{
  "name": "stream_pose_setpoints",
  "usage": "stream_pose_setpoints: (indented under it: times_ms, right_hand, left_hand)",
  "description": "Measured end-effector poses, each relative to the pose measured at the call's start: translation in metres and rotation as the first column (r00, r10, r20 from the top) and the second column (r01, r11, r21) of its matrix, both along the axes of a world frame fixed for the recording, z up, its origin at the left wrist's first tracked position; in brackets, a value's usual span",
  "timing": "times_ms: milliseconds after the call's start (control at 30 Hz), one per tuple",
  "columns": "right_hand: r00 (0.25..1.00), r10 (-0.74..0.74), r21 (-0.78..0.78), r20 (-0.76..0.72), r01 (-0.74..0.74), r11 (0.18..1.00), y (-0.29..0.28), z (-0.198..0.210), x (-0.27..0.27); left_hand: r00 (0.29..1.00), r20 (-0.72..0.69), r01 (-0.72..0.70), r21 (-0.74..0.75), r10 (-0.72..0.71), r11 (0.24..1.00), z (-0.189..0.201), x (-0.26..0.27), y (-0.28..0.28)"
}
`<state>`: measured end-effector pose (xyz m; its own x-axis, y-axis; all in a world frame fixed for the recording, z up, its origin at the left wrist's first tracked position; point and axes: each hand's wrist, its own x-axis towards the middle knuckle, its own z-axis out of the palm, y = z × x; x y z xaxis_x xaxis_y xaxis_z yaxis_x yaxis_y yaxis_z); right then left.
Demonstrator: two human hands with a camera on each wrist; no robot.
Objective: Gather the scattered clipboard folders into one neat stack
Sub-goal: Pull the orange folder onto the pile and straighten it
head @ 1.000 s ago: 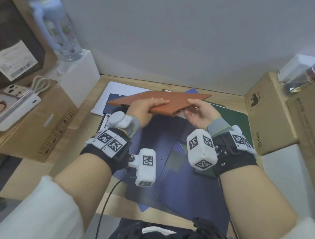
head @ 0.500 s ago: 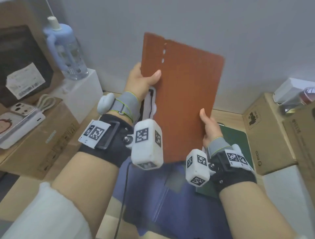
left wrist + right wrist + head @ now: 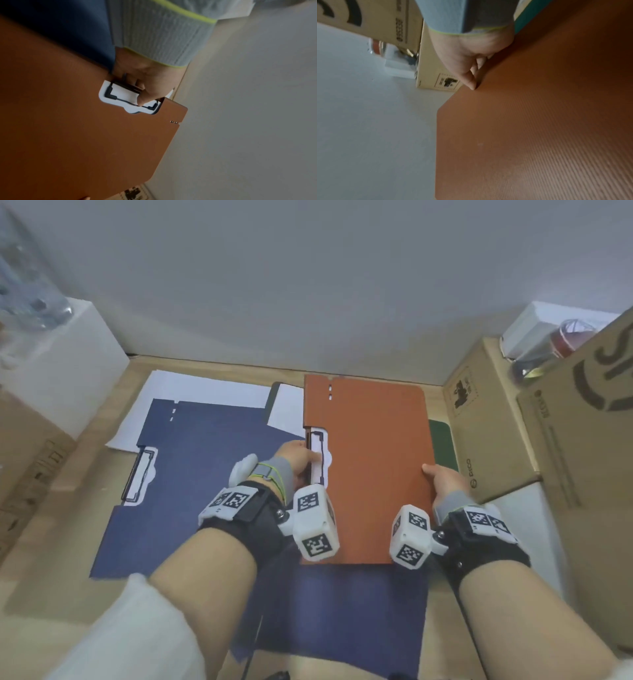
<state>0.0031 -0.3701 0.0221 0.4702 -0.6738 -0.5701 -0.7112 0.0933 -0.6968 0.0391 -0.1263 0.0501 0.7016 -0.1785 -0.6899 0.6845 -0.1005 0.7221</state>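
An orange-brown clipboard folder (image 3: 373,460) lies flat at the right of the desk, over a green folder (image 3: 442,440) and a dark blue folder (image 3: 342,611). My left hand (image 3: 298,460) grips its left edge at the white clip (image 3: 120,100), thumb on the clip. My right hand (image 3: 442,479) pinches its right edge, thumb on top (image 3: 471,82). A second dark blue folder (image 3: 191,474) with its own clip (image 3: 140,477) lies open to the left on white paper (image 3: 191,395).
Cardboard boxes (image 3: 486,422) stand tight against the right side of the folders, with a larger box (image 3: 589,474) beyond. A white box (image 3: 65,364) and a brown carton (image 3: 20,460) border the left. The wall (image 3: 308,285) closes the back of the wooden desk (image 3: 44,587).
The orange folder went from tilted low, to upright in the air, to flat on the right-hand pile now. Both hands came down with it and still hold its edges.
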Motion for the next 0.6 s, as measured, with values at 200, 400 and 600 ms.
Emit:
stream_pose_setpoints:
  times_ms: [200,400,600]
  right_hand:
    - [0.998,-0.038,-0.006,-0.059,0.038,0.999,-0.032,-0.012,-0.011]
    - [0.997,-0.014,-0.055,-0.078,0.009,0.998,-0.039,-0.027,-0.011]
    - [0.996,0.021,-0.138,-0.090,-0.033,0.990,-0.046,-0.035,-0.017]
  left_hand:
    - [0.996,-0.093,0.006,-0.014,-0.008,1.000,-0.014,-0.005,-0.047]
    - [0.996,-0.083,-0.036,-0.039,0.032,0.999,-0.020,-0.010,-0.071]
    - [0.992,-0.121,-0.037,-0.051,0.031,0.998,-0.015,-0.010,-0.088]
